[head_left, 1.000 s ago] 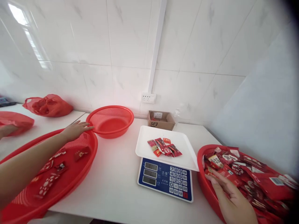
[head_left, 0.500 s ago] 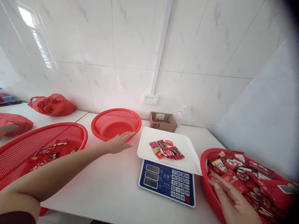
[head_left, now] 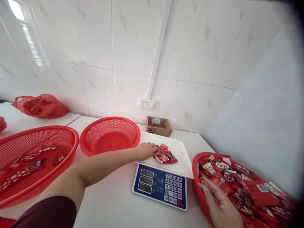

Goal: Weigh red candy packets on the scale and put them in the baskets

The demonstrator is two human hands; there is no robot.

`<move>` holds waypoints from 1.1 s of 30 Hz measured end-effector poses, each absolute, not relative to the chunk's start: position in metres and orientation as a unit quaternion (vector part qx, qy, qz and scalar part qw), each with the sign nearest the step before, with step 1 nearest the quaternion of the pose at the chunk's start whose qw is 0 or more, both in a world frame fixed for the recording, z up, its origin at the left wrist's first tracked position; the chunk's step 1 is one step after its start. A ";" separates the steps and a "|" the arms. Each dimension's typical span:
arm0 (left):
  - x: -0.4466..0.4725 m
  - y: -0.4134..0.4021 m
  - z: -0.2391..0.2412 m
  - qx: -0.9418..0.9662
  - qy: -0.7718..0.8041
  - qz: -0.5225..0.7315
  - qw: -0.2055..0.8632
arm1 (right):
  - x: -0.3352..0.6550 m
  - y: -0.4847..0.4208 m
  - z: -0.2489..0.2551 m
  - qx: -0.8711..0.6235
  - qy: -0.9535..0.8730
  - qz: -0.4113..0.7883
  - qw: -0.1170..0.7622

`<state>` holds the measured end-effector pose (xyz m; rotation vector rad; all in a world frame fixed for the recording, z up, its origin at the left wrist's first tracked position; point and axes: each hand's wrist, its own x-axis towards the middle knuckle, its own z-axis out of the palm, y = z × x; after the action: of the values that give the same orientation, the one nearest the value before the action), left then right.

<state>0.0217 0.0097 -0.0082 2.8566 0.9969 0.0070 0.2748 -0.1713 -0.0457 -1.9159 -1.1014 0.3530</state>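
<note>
A pile of small red snack packets (head_left: pixel 163 157) lies on the white tray (head_left: pixel 181 164) of a blue electronic scale (head_left: pixel 159 185). My left hand (head_left: pixel 145 151) reaches over the tray from the left, fingers stretched and slightly bent onto the pile's left side, covering some packets. At the right, my right hand (head_left: pixel 222 202) is at the near-left rim of a red basket (head_left: pixel 196 171) heaped with red packets (head_left: pixel 237 185). Its thumb and fingertips are closed around the edge of a small red-orange packet, mostly hidden by the fingers.
Behind my left forearm stands a red mesh basket (head_left: pixel 110 122) with nothing visible inside. Another red basket (head_left: pixel 76 139) at the left holds several packets. A knotted red plastic bag (head_left: pixel 44 106) lies farther back. An open cardboard box (head_left: pixel 159 129) stands behind the scale, near the wall.
My left hand has moved right from beside the middle basket onto the packets on the tray. My right hand keeps its place at the right basket. The view has shifted slightly right.
</note>
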 end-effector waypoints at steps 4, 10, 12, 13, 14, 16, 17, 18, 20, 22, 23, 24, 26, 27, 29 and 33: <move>0.012 0.009 -0.006 0.944 0.327 0.013 0.023 | 0.276 -0.172 -0.048 -0.773 -0.438 0.148 0.434; -0.022 0.009 0.015 0.903 0.421 0.079 -0.041 | 0.277 -0.171 -0.049 -0.773 -0.442 0.158 0.426; -0.039 0.013 0.025 0.879 0.463 0.095 -0.060 | 0.277 -0.171 -0.049 -0.772 -0.443 0.156 0.428; -0.047 0.016 0.028 0.869 0.481 0.098 -0.067 | 0.277 -0.171 -0.049 -0.772 -0.444 0.154 0.428; -0.054 0.018 0.031 0.859 0.498 0.098 -0.073 | 0.277 -0.171 -0.049 -0.772 -0.445 0.153 0.427; -0.064 0.022 0.033 0.847 0.517 0.091 -0.083 | 0.278 -0.171 -0.050 -0.772 -0.448 0.151 0.424; -0.066 0.022 0.033 0.848 0.516 0.087 -0.087 | 0.278 -0.171 -0.050 -0.771 -0.451 0.150 0.424; -0.065 0.021 0.032 0.854 0.506 0.083 -0.091 | 0.278 -0.171 -0.051 -0.769 -0.454 0.149 0.425; -0.054 0.013 0.027 0.876 0.467 0.076 -0.090 | 0.279 -0.171 -0.052 -0.761 -0.463 0.146 0.430; -0.034 0.001 0.021 0.905 0.412 0.069 -0.079 | 0.279 -0.170 -0.052 -0.758 -0.464 0.146 0.435; -0.021 -0.006 0.016 0.921 0.379 0.067 -0.066 | 0.278 -0.170 -0.052 -0.759 -0.460 0.149 0.436; -0.008 -0.012 0.012 0.937 0.339 0.068 -0.050 | 0.278 -0.169 -0.051 -0.762 -0.454 0.152 0.436; 0.017 -0.022 0.003 0.965 0.251 0.076 -0.005 | 0.277 -0.169 -0.050 -0.767 -0.443 0.160 0.435; 0.029 -0.025 -0.001 0.973 0.217 0.076 0.015 | 0.277 -0.169 -0.049 -0.770 -0.440 0.162 0.434; 0.046 -0.027 -0.007 0.978 0.193 0.063 0.042 | 0.277 -0.168 -0.047 -0.772 -0.435 0.167 0.431; 0.053 -0.024 -0.007 0.974 0.212 0.046 0.062 | 0.278 -0.169 -0.046 -0.779 -0.421 0.183 0.427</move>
<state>0.0528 -0.0235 -0.0069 2.9465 0.6397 0.1394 0.2780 -0.1687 -0.0456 -1.9461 -1.0511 0.4584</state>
